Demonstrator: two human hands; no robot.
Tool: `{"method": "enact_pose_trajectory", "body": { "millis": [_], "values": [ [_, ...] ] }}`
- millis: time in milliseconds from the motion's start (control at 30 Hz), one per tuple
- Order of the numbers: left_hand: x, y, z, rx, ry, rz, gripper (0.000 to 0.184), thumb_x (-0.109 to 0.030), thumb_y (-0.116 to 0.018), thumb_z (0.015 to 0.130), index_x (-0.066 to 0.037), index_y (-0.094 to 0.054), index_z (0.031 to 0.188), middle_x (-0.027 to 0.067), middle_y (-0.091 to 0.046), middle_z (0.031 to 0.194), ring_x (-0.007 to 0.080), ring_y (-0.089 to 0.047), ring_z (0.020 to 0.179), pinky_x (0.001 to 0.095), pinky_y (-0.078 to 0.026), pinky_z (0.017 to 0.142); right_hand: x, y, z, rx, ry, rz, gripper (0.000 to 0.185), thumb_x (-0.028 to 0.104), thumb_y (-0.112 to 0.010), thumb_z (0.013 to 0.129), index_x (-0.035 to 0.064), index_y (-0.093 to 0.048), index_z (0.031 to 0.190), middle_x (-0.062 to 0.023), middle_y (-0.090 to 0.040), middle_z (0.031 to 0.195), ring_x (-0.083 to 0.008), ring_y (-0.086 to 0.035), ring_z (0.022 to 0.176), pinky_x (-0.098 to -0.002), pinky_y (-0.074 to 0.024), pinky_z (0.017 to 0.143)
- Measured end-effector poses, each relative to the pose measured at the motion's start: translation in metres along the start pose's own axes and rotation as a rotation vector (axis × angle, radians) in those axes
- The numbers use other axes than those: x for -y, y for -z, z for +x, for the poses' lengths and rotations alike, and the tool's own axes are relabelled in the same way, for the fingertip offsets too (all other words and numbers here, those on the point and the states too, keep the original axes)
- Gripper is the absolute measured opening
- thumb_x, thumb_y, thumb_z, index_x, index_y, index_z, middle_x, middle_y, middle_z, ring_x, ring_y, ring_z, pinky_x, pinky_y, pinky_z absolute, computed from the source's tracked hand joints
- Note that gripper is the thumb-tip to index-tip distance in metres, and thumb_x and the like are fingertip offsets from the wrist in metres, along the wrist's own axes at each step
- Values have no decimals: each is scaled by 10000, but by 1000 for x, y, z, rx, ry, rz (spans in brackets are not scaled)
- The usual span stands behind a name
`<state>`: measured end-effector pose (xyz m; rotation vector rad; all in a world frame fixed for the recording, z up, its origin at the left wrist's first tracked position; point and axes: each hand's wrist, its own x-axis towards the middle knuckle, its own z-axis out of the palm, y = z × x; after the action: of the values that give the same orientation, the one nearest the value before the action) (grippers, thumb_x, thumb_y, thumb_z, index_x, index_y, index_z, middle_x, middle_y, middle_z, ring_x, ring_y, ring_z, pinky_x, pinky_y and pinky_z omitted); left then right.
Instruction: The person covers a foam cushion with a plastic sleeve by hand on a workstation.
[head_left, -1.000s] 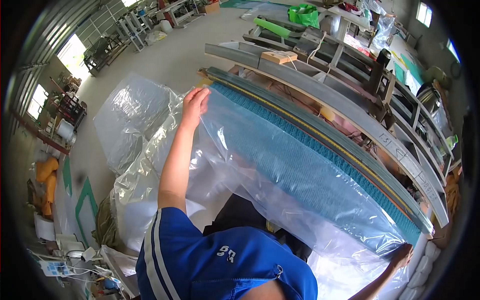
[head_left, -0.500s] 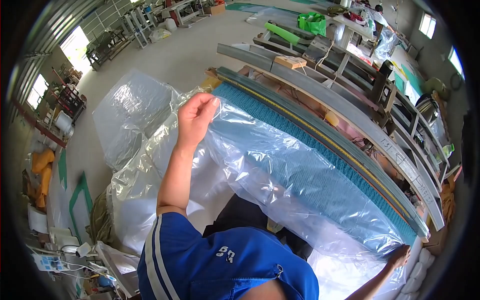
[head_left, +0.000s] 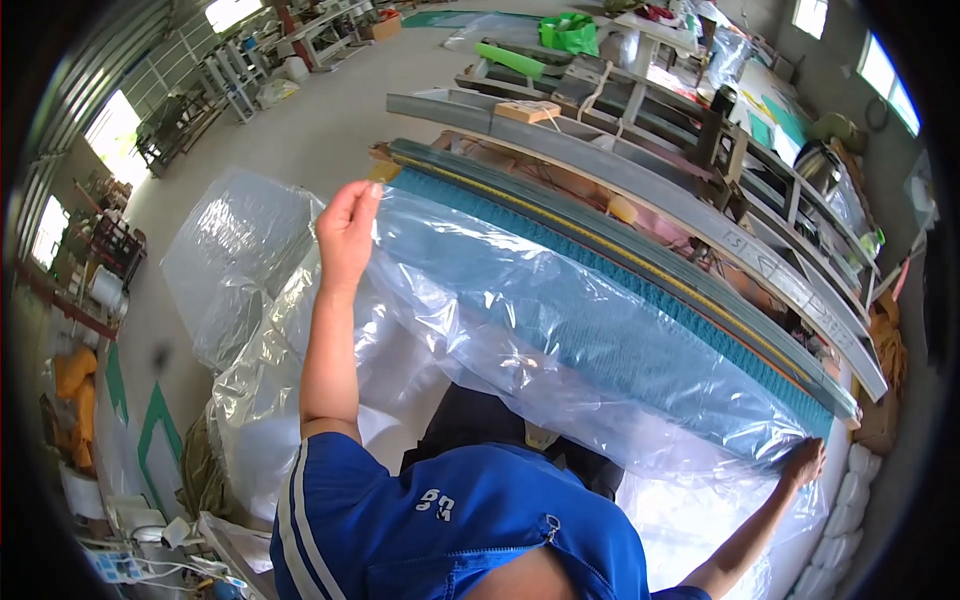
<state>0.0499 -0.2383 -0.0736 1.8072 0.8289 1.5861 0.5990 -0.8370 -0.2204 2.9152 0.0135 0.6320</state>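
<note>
A clear plastic sheet (head_left: 520, 335) is stretched between my two hands. It lies over teal ribbed fabric (head_left: 600, 265), whose upper strip shows uncovered. Thumb and fingers of my left hand (head_left: 348, 235) pinch the sheet's edge by the fabric's left end. At the right end, my right hand (head_left: 803, 463) is closed on the sheet's corner; its fingertips are partly hidden. Along the fabric's far edge runs a long grey-green bar (head_left: 620, 235) with a yellow stripe. More crumpled plastic (head_left: 240, 265) spreads to the left of my left arm and hangs down in front of me.
Behind the bar stands a metal frame with long grey rails (head_left: 640, 168), carrying a small wooden block (head_left: 528, 111) and a green roll (head_left: 510, 59). A bright green bag (head_left: 568, 36) sits farther back. White bundles (head_left: 842, 505) lie at the right; a cluttered stand with cables (head_left: 120, 565) is at lower left.
My view has turned, so the bar and frame appear farther left and the right end higher. My left hand has moved slightly outward to the left with the sheet. Both hands keep their hold.
</note>
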Motion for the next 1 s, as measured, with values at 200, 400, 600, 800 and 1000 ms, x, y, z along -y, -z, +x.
{"method": "enact_pose_trajectory", "body": {
  "millis": [200, 400, 600, 800, 1000],
  "values": [
    [21, -2, 5, -30, 57, -10, 132, -150, -574, 904, -28, -617, 933, -68, -485, 682, 7, -388, 593, 165, -318, 514, -3, -8, 2, -32, -6, 33, 251, 361, -439, 913, 142, -541, 979, -58, -588, 1029, -263, -535, 1024, -471, -403, 808],
    [38, 9, 7, 0, 121, -135, 167, -169, -569, 903, -46, -605, 1010, -6, -560, 747, 45, -485, 644, 177, -374, 536, 0, -1, -1, -27, -10, 19, 245, 356, -441, 914, 141, -539, 976, -56, -588, 1024, -262, -536, 1020, -463, -406, 812],
    [8, -32, -7, 85, -620, 992, 294, -227, -631, 828, -89, -604, 1086, 47, -597, 1114, 228, -473, 1166, 428, -332, 983, -1, -2, -1, -22, -11, 30, 253, 359, -428, 919, 138, -538, 976, -59, -588, 1023, -268, -537, 1013, -465, -409, 812],
    [50, -123, -31, 738, -574, 705, 248, -254, -625, 804, -131, -635, 1020, 18, -606, 1053, 233, -470, 1143, 463, -280, 1018, -1, -5, 0, -34, -15, 25, 266, 375, -424, 917, 140, -539, 967, -56, -593, 1009, -267, -541, 1007, -464, -411, 809],
    [84, -158, -20, 974, -369, 522, 97, -188, -601, 812, -92, -598, 814, 35, -585, 824, 225, -534, 872, 365, -404, 808, 4, 5, -3, -35, 6, 5, 268, 376, -425, 921, 138, -543, 956, -56, -595, 997, -266, -548, 989, -458, -415, 806]
  ]
}}
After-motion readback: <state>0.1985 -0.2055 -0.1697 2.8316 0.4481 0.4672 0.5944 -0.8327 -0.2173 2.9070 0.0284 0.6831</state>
